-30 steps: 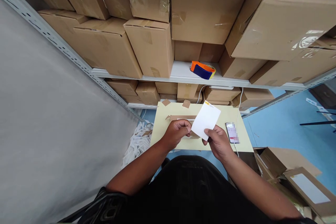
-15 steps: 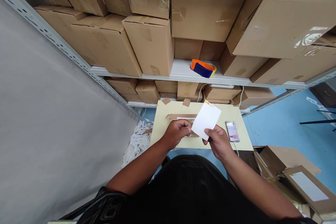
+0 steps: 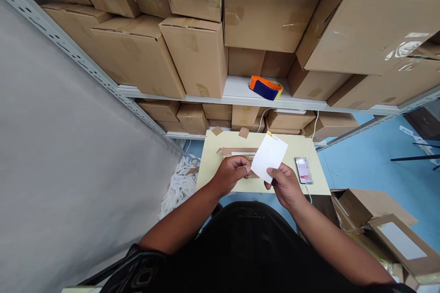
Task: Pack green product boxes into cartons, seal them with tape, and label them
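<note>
A white label sheet (image 3: 269, 155) with a small yellow mark at its top corner is held up over the table, tilted and slightly curved. My right hand (image 3: 283, 184) grips its lower right part, thumb on the front. My left hand (image 3: 235, 171) is closed in a pinch at the sheet's left corner; the fingertips hide exactly how they hold it. Behind my hands a cardboard box (image 3: 227, 151) lies on the pale yellow table (image 3: 209, 169), partly covered by the left hand and the sheet.
A phone (image 3: 303, 170) with a cable lies at the table's right. Cardboard scraps (image 3: 244, 132) sit along the far edge. Shelves hold many boxes (image 3: 192, 55) and an orange and blue tape roll (image 3: 266, 88). White strips (image 3: 177, 187) are heaped at left; a labelled box (image 3: 402, 242) is at lower right.
The label sheet has shifted very slightly left, with both hands in nearly the same place. The view has tilted a little.
</note>
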Available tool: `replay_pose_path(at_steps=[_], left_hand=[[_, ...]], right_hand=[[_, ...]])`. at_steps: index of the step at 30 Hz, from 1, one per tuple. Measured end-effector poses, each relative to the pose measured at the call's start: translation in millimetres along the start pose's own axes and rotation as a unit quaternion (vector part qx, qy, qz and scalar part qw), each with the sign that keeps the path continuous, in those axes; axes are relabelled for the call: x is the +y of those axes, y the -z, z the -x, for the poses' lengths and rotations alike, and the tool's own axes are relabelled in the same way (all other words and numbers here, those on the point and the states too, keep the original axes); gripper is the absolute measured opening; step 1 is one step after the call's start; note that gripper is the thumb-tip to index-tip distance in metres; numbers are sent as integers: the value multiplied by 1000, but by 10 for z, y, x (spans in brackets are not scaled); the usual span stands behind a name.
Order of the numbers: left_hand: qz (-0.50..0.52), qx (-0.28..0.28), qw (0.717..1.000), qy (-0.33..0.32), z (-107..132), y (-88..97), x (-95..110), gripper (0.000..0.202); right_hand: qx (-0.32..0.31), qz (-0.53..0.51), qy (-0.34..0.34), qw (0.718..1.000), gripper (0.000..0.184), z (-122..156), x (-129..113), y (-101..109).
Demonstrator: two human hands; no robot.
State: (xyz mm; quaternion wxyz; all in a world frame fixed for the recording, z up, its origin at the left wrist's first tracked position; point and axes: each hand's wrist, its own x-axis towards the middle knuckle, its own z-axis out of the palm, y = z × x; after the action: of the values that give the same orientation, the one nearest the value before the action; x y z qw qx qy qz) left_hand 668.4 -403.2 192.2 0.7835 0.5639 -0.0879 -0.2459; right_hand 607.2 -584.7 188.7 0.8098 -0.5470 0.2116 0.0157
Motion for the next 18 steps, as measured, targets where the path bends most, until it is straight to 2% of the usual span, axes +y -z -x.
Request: replay_pose_path(at_steps=[5,8,10,12,13,15,16,18], left_hand=[[-6,-4,1000,-7,-2,-18,2,13],[-17,-3,1000,-16,-15,-12,-42,13],[-34,10,999,-23,-23,-8,-75,13],[-61,25,997,-28,-28,-6,-100,12],[-76,30,996,-31,-29,-7,-109,12],[-101,35,993,-40,-26,-11,-124,12],[-109,36,992,-46,-24,-15,-132,12],[-117,43,991,-54,-13,-20,-148,12]], right_hand=[[-26,14,-9,1000,26,-30,60,25],[-42,83,-22,995,34,-117,144,45],[-1,146,30,989,48,-162,183,47],[46,191,125,972,55,-164,180,27],[43,208,166,963,49,-148,163,7],[-18,231,205,951,26,-100,107,-55],[-54,239,202,948,18,-76,77,-94],[-92,248,179,948,15,-47,33,-176]])
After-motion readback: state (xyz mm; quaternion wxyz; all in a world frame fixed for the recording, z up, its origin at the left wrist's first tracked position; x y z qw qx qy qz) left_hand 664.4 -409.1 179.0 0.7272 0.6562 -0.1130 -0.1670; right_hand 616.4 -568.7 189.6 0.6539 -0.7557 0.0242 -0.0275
